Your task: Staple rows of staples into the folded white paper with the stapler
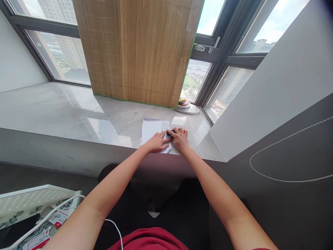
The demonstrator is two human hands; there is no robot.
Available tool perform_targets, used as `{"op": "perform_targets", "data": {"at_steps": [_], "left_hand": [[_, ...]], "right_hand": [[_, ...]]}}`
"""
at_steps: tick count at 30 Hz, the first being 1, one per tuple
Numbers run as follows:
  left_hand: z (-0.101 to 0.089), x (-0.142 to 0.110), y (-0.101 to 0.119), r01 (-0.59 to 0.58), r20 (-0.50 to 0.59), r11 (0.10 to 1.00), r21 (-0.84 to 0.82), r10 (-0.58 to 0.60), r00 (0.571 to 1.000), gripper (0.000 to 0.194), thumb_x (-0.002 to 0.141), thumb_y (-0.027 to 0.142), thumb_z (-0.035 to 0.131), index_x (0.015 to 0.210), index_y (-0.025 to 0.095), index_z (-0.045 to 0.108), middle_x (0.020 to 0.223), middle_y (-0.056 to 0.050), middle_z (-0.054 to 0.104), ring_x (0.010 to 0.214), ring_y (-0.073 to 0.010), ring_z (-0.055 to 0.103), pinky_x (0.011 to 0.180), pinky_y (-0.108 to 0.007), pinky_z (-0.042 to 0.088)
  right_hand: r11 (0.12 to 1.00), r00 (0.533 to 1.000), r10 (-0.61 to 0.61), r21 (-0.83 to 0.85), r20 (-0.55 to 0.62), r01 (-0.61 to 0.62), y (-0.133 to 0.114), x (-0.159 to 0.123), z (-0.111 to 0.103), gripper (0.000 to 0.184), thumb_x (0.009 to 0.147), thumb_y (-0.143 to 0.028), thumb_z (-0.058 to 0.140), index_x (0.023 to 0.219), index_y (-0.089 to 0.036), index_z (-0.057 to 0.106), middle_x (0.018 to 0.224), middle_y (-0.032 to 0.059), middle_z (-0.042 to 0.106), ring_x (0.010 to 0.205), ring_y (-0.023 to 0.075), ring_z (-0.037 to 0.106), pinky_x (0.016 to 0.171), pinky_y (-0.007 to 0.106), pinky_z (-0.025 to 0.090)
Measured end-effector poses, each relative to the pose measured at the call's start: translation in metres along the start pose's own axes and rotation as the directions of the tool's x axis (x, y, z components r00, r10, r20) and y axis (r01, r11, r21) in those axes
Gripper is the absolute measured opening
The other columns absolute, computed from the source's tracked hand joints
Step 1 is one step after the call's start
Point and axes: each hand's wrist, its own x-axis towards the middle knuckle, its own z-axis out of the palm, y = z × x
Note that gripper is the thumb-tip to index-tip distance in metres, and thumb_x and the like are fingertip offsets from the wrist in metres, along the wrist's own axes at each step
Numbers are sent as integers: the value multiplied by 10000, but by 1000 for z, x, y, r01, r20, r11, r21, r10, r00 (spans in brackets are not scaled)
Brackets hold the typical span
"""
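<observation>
White sheets of paper [151, 129] lie on the grey stone window sill [65, 111], near its front edge. My left hand [157, 142] rests flat on the paper, fingers stretched out. My right hand [180, 138] is closed round a small black object [169, 133] with an orange part, pressed against the paper's right edge. I cannot make out what the object is. A printed patch [165, 125] shows on the paper just beyond my hands.
A bamboo blind [140, 52] hangs down to the sill. A stack of plates [186, 106] sits at the back right corner. A grey wall [273, 86] closes the right side. A white perforated tray [28, 199], a cable [47, 218] and packets lie at lower left.
</observation>
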Motion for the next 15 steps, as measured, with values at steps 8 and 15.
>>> {"op": "perform_targets", "data": {"at_steps": [8, 15], "left_hand": [[3, 0, -5, 19, -12, 1000, -23, -19, 1000, 561, 1063, 513, 479, 1608, 379, 486, 1783, -55, 224, 1650, -349, 168, 1326, -554, 163], [6, 0, -7, 18, -79, 997, -81, -25, 997, 602, 1030, 494, 551, 1576, 249, 489, 1723, -157, 350, 1631, -329, 252, 1316, -556, 206]], "right_hand": [[962, 961, 231, 180, -154, -203, 6, -3, 5, 564, 998, -133, 459, 1484, -376, 612, 1299, 118, 635, 1152, 320, 512, 1016, 468, 350], [868, 864, 433, 377, -259, -322, 25, -3, 26, 530, 897, -160, 538, 1407, -238, 661, 1198, 158, 651, 1062, 333, 551, 921, 455, 460]]}}
